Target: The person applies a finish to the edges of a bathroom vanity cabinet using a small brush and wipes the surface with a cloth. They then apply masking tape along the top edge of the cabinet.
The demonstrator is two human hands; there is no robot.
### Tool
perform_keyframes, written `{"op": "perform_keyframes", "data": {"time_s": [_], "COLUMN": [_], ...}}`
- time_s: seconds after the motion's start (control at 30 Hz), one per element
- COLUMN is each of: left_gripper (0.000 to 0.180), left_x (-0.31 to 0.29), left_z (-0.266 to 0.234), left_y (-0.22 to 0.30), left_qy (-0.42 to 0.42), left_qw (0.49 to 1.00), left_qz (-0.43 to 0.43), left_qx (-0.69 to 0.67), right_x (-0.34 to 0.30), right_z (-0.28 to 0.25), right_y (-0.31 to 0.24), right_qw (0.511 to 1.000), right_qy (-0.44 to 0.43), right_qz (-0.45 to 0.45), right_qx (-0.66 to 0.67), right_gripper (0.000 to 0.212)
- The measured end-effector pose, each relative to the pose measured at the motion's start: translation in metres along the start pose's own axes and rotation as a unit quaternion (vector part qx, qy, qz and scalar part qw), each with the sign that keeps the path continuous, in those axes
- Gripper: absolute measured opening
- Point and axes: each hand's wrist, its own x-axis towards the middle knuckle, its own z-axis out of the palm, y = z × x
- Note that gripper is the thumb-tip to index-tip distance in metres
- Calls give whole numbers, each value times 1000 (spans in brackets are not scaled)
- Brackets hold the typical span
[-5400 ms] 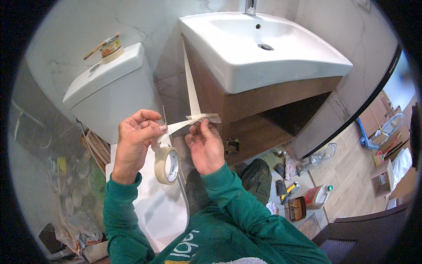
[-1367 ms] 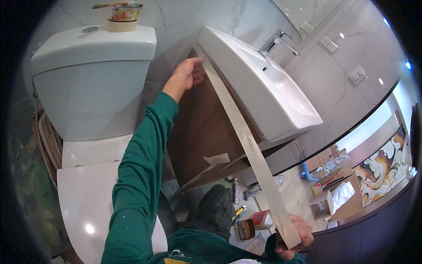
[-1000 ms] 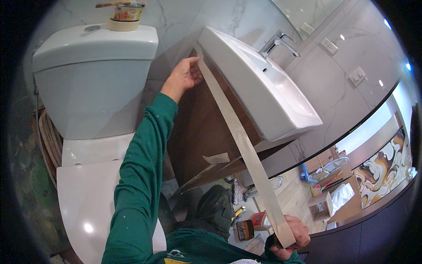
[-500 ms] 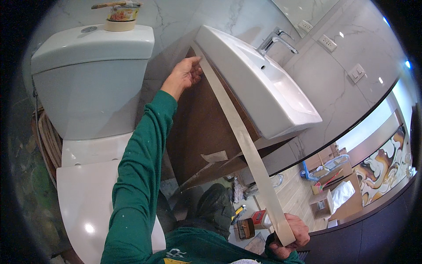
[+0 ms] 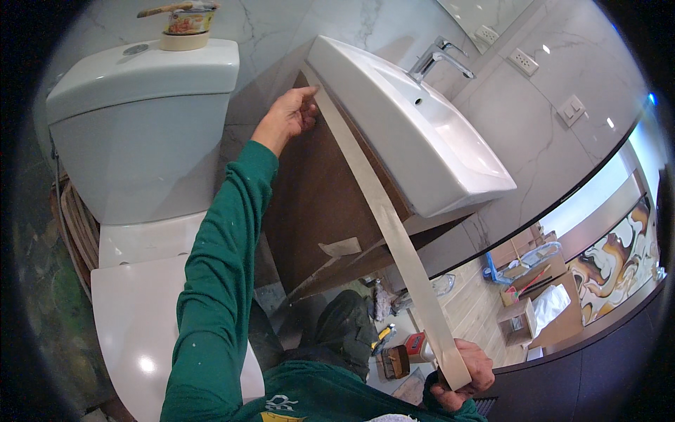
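A long strip of cream masking tape (image 5: 383,200) runs diagonally along the top of the brown cabinet side (image 5: 320,190), just below the white washbasin (image 5: 415,126). At its far end, near the wall, my left hand (image 5: 290,114) has its fingers curled, thumb and index at the tape's edge. My right hand (image 5: 470,369) is closed round the other end of the tape, at lower right; the roll itself is mostly hidden by fingers and tape. Between my hands the strip is stretched taut, its near part hanging free of the cabinet. A short torn tape piece (image 5: 340,247) sticks to the cabinet lower down.
The white toilet (image 5: 144,126) stands close at left, with a tape roll (image 5: 184,42) and a small tub with a brush (image 5: 188,20) on its tank. A chrome faucet (image 5: 437,62) rises from the basin. Tools and containers (image 5: 395,360) lie on the floor by my legs.
The view has shifted slightly. My left hand stays at the tape's far end, its fingers a little higher along the edge. My right hand keeps its hold, the strip still taut.
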Motion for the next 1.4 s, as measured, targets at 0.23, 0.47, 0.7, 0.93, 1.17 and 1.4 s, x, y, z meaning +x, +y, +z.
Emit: {"op": "perform_keyframes", "data": {"time_s": [0.23, 0.47, 0.7, 0.93, 1.17, 1.4], "left_gripper": [22, 20, 20, 19, 20, 19], "left_x": [-1, -2, 1, -2, -3, 4], "left_z": [-2, -6, -6, 1, 1, -2], "left_y": [-2, 1, -2, 2, 5, 4], "left_qy": [-8, -25, -48, -26, -42, -52], "left_qw": [1000, 997, 998, 999, 999, 998], "left_qz": [3, -41, -26, -19, -24, -21], "left_qx": [-3, -56, -39, -10, -21, -13], "right_x": [-8, -14, -14, -12, -9, -18], "right_z": [3, 3, -3, -3, -6, -6], "right_y": [-5, -11, -10, -11, -13, -13], "right_qw": [995, 986, 989, 987, 985, 981], "right_qy": [39, 40, 11, 7, -14, 2], "right_qz": [54, 91, 108, 96, 123, 119], "right_qx": [-72, -132, -97, -127, -117, -152], "right_gripper": [45, 50, 50, 50, 50, 53]}}
